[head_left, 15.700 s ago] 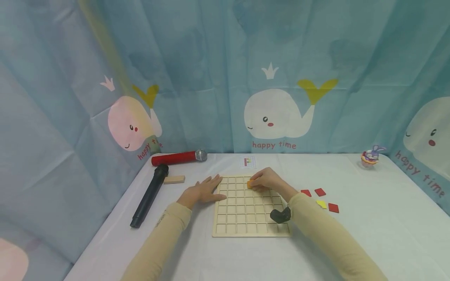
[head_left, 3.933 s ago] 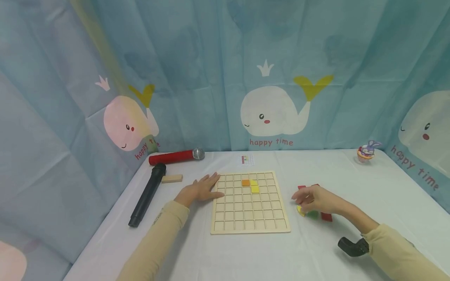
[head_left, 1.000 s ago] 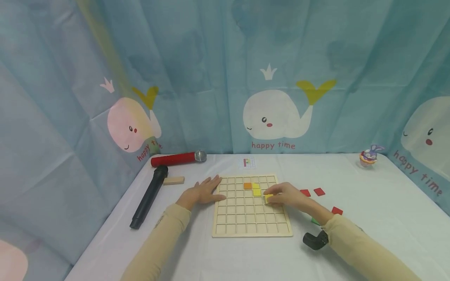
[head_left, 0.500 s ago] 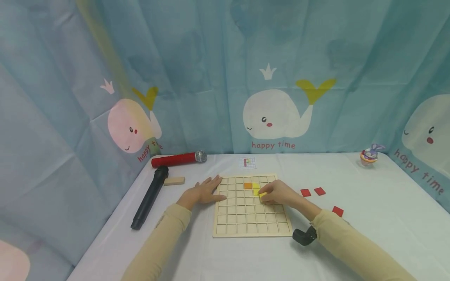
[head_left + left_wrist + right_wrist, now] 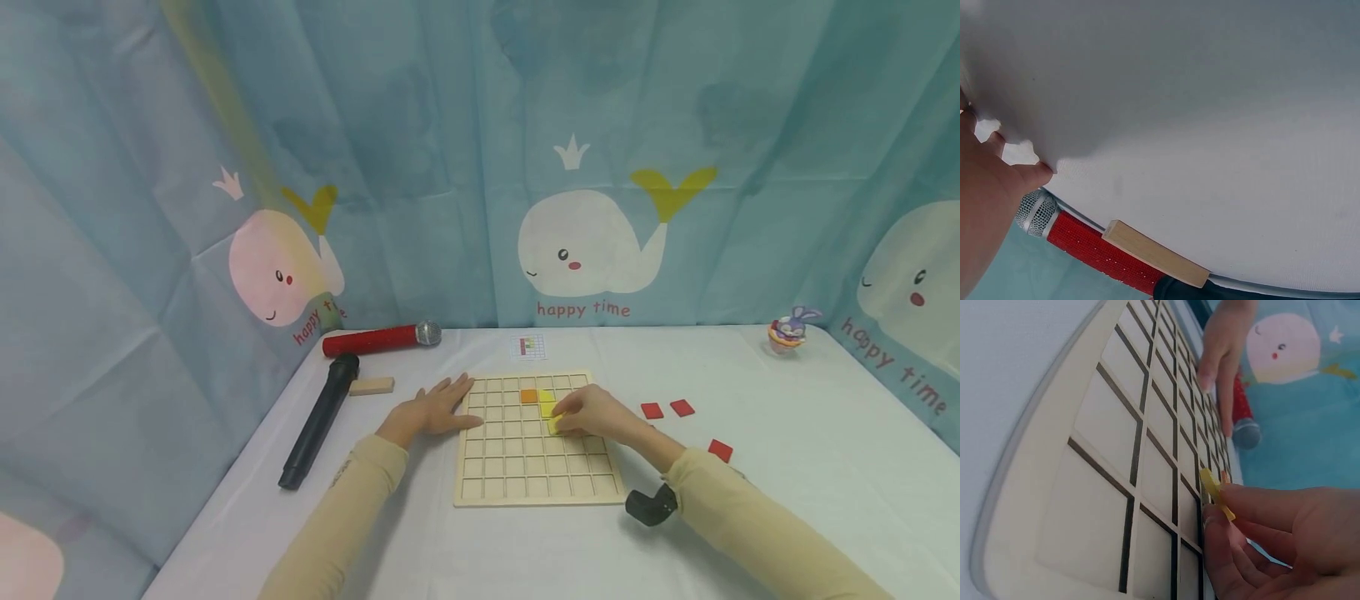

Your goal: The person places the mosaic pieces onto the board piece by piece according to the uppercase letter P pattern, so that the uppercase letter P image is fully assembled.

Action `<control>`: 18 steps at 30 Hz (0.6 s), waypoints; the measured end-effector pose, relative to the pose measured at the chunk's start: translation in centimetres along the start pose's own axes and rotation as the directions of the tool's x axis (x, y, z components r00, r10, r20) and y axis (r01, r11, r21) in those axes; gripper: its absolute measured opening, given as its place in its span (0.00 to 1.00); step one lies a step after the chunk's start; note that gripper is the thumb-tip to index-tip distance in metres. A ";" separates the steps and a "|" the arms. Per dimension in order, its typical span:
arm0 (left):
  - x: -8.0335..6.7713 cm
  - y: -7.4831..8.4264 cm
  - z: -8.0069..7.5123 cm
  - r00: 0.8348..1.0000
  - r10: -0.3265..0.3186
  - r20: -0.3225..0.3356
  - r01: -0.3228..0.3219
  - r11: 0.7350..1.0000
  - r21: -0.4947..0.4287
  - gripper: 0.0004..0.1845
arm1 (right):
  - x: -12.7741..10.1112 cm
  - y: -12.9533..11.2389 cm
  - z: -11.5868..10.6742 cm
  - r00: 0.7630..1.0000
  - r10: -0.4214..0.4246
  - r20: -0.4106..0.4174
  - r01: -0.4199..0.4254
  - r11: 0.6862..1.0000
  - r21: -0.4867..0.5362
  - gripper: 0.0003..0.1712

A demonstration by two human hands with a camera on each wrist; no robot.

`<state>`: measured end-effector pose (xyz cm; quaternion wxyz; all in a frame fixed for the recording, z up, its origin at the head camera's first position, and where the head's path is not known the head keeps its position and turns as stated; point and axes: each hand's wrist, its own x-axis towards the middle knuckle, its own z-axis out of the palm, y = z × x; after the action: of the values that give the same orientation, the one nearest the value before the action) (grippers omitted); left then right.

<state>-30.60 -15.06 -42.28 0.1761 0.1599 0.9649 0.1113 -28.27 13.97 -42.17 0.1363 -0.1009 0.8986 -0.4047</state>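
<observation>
While my left hand lies flat at the grid board's nine o'clock edge, my right hand pinches a yellow tile.

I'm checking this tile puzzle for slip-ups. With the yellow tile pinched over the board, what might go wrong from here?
The right hand pinches the yellow tile tilted on edge above the grid board, so it may catch on a divider or drop into a neighbouring cell. Fingers working close to the placed yellow tile might nudge it. The left hand only rests at the board's edge, so the board might shift.
</observation>
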 end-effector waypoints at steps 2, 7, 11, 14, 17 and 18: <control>0.0 0.0 -0.1 1.000 0.002 0.000 -0.002 1.000 -0.001 0.47 | -0.1 0.1 0.0 1.000 0.004 -0.004 -0.004 1.000 0.002 0.12; 0.0 -0.1 0.1 1.000 0.006 0.003 -0.006 1.000 0.007 0.46 | -0.2 0.2 0.0 1.000 -0.025 -0.002 0.025 1.000 0.002 0.14; 0.0 -0.1 0.2 1.000 0.000 0.004 0.000 1.000 0.001 0.46 | -0.3 0.1 0.1 0.999 -0.034 -0.002 0.034 0.999 0.026 0.13; -0.1 -0.1 0.2 1.000 0.000 0.004 0.000 1.000 -0.001 0.47 | -0.2 0.1 0.2 1.000 -0.021 -0.008 0.021 0.999 0.032 0.12; 0.0 -0.1 0.2 1.000 -0.002 0.005 0.002 1.000 0.006 0.47 | -0.2 0.1 0.2 1.000 -0.023 -0.012 0.023 0.999 0.026 0.13; 0.0 -0.2 0.1 1.000 -0.001 0.003 0.001 1.000 0.005 0.47 | -0.1 0.0 0.2 1.000 -0.027 -0.012 0.027 0.999 0.025 0.13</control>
<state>-30.56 -15.20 -42.43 0.1774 0.1600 0.9650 0.1084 -28.08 13.90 -42.30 0.1267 -0.1088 0.8928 -0.4183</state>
